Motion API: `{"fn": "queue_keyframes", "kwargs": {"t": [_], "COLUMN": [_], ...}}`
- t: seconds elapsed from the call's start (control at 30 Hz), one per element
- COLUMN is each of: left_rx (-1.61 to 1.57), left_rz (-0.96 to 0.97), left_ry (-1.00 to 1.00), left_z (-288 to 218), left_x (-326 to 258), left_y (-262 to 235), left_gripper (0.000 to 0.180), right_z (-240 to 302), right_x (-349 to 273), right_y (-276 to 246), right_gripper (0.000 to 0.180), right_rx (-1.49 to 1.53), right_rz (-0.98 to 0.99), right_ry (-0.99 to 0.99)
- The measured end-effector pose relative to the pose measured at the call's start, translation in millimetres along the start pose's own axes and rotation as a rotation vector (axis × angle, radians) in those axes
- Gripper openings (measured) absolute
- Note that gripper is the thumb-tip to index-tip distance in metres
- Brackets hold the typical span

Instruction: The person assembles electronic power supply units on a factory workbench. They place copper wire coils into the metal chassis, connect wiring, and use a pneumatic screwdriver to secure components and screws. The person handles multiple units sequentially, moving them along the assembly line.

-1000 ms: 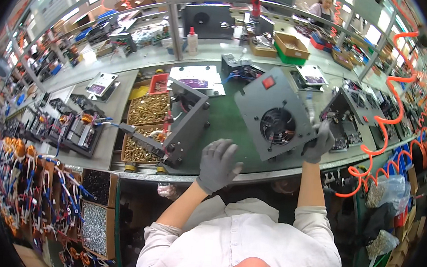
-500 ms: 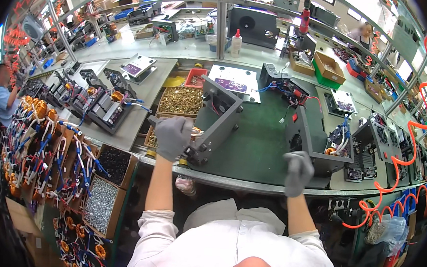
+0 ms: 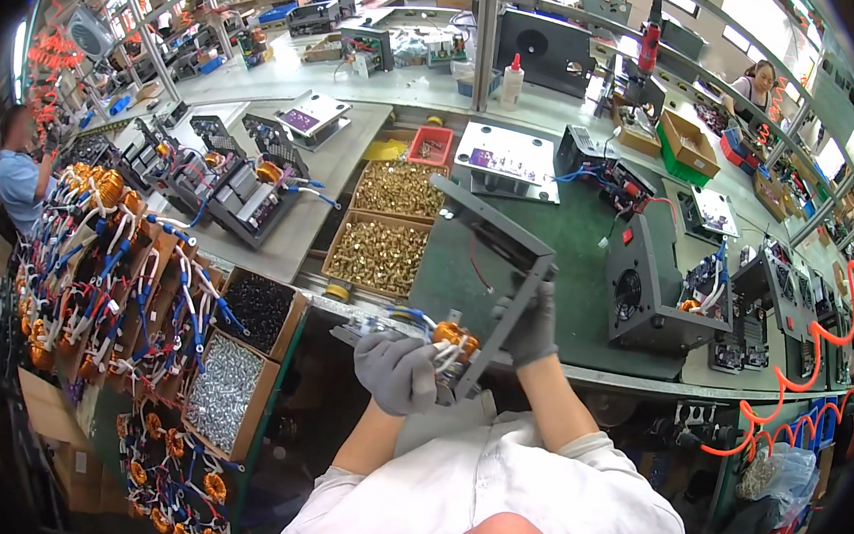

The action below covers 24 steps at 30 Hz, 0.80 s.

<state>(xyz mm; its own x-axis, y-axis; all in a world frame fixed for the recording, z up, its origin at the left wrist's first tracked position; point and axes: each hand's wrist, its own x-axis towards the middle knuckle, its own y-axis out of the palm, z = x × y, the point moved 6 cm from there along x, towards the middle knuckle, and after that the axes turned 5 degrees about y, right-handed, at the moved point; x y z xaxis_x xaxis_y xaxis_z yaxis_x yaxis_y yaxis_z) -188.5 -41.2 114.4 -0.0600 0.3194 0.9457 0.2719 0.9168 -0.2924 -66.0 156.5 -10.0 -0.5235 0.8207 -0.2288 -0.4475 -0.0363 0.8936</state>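
Tilted over the front edge of the bench is a dark grey metal casing (image 3: 515, 319), with a copper-wound coil (image 3: 455, 340) and blue and white leads low inside it. My left hand (image 3: 396, 373), in a grey glove, is closed at the casing's lower left part beside the coil; its fingertips are partly hidden. At the opposite side, my right hand (image 3: 535, 328), gloved too, grips the outer face of the casing's right wall, most of its fingers out of sight behind it. A thin red wire (image 3: 480, 266) dangles within the frame.
Bins of brass fittings (image 3: 380, 253) lie left of the green mat (image 3: 580, 239). Another casing (image 3: 661, 285) stands right. Wired coils (image 3: 96, 271) and a box of silver screws (image 3: 227, 392) are at near left. Orange air hoses (image 3: 784, 386) hang right. Other people sit beyond.
The casing has come nearer to me and turned. My right hand has moved left from beside the other casing onto its wall. My left hand has come down and nearer. The view has shifted.
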Motion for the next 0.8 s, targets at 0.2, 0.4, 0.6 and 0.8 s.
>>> {"fn": "queue_keyframes", "kwargs": {"t": [0.2,0.4,0.6,0.8], "left_rx": [-0.195,-0.528,-0.377,-0.334], "left_rz": [-0.008,-0.265,0.022,0.085], "left_ry": [-0.188,-0.905,-0.296,-0.190], "left_z": [20.7,72.3,35.5,33.7], "left_x": [5.4,-56.4,28.7,31.8], "left_y": [61.9,120.5,100.9,109.1], "left_gripper": [0.012,0.034,0.024,0.020], "right_z": [115.9,71.6,53.8,141.6], "right_x": [-52.7,-85.7,-62.8,7.6], "right_y": [109.6,159.2,157.4,148.9], "right_gripper": [0.044,0.036,0.037,0.028], "right_rx": [-0.463,-2.112,-2.020,-2.308], "right_rz": [0.085,0.531,0.746,0.445], "right_ry": [-0.645,-1.249,-0.988,-0.727]}}
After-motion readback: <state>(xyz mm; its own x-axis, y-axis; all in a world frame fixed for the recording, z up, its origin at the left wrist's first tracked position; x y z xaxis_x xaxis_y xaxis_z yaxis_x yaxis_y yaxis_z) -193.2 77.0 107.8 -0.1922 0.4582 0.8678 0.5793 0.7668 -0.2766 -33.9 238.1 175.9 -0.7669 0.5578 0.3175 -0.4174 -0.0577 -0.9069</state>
